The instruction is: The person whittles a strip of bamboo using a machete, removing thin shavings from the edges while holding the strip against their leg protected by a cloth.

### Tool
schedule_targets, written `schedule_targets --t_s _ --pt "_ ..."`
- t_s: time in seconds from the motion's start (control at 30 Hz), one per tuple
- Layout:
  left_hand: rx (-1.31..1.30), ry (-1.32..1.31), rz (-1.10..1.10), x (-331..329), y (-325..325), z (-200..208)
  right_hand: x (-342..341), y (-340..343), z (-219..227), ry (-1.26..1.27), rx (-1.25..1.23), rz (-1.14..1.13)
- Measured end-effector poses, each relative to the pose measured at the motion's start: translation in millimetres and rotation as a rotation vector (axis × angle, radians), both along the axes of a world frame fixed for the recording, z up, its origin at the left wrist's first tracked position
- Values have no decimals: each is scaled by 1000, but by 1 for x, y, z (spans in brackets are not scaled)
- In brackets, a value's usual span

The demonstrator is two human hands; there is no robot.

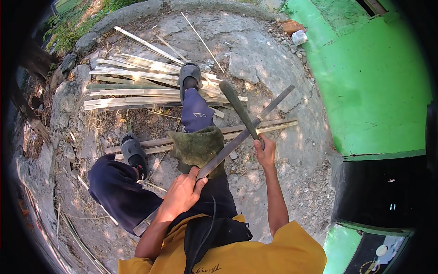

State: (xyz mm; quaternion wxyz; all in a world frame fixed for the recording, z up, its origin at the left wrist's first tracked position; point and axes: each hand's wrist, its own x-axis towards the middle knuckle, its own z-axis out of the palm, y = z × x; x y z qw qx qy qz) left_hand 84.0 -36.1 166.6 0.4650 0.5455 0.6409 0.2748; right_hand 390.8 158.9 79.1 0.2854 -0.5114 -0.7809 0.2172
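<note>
My left hand (182,188) is closed around a long, dark bamboo strip (230,148) near my lap. The strip slants up to the right, and its lower end shows by my left forearm. In my right hand (266,153) is the grip of a machete (238,107) whose dark blade is broader toward its far end. Blade and strip cross just above that hand; whether they touch I cannot tell. A worn greenish-brown pad (196,145) covers my right knee, under the strip.
Split bamboo strips (132,92) lie in a fanned pile ahead, with my right shoe (189,73) on their right part. Two more strips (278,125) lie across the ground behind the knee pad. A green wall (369,82) stands to the right. Rubble (296,50) lies along its foot.
</note>
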Motion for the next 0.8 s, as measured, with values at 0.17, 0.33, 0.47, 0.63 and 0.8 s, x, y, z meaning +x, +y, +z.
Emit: schedule_targets --t_s 0.17,0.33,0.47,0.63,0.8 --pt "-12 30 -1 -1 5 0 15 25 -20 85 -95 -143" --pt "-85 -34 -21 -7 7 7 -3 -7 -6 93 11 -9" --pt "-54 8 -25 -4 2 3 10 9 -7 -35 -20 -67" --pt "-62 -4 -46 -7 6 5 29 34 -17 53 -104 -211" --pt "-103 -7 -37 -10 7 9 7 4 -9 75 -86 -37"
